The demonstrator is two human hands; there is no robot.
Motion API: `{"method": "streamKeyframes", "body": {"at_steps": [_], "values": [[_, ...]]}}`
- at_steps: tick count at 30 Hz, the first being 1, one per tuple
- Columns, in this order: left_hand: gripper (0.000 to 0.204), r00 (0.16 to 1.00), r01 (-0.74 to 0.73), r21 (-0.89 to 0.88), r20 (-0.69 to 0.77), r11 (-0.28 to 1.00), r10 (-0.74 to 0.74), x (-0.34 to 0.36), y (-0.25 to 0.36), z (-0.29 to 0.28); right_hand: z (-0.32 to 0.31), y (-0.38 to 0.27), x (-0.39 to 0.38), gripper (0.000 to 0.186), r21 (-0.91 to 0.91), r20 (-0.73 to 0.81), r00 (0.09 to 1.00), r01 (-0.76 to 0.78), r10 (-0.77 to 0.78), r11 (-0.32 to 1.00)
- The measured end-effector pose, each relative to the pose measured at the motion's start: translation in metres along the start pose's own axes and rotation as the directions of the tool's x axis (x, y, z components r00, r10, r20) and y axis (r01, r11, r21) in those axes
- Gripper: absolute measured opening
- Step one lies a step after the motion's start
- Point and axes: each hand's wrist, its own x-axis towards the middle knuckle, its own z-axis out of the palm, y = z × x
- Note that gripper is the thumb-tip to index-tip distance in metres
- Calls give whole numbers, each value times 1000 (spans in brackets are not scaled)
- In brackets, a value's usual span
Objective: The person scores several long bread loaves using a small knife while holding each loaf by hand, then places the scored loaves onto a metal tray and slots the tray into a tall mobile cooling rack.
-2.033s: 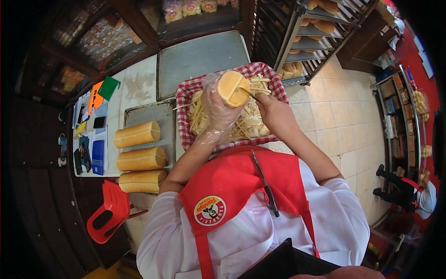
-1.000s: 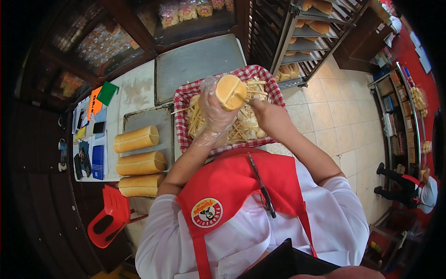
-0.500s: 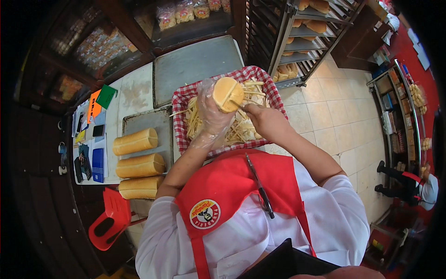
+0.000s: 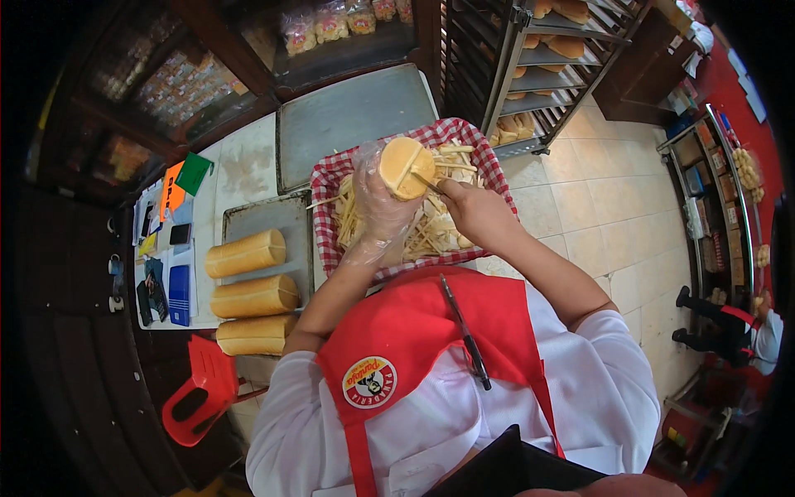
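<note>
In the head view, the left hand [image 4: 379, 203], in a clear glove, is curled round the bread [image 4: 404, 161], holding it up over the cloth-lined basket [image 4: 319, 189], its round end showing. The right hand [image 4: 483, 217], bare, pinches a knife [image 4: 432, 187], its blade against that end. A groove crosses the face, so the cutting seems partly done on this piece; its depth cannot be told. Many pale strips [image 4: 426, 240] lie in the basket, suggesting much is already cut. Three loaves [image 4: 254, 296] beside it look whole, perhaps left to do.

The loaves sit by and on a small tray [image 4: 277, 217] on the white surface [image 4: 248, 153], with a larger tray [image 4: 356, 116] behind and a phone [image 4: 180, 234] and papers leftward. Around stand a red chair [image 4: 203, 377], a bread rack [image 4: 542, 79] and, far right, another person [image 4: 737, 331] on the tiled floor [image 4: 596, 207].
</note>
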Motion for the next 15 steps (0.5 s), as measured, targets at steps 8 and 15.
{"method": "streamKeyframes", "body": {"at_steps": [8, 15], "values": [[93, 999, -47, 45, -8, 998, 48, 3, 5, 2, 6, 3, -3, 23, -23, 7, 1000, -13, 13, 1000], [90, 1000, -27, 39, -10, 999, 28, -1, 1, 2, 1, -1, -2, 25, -10, 13, 1000, -16, 17, 1000]]}}
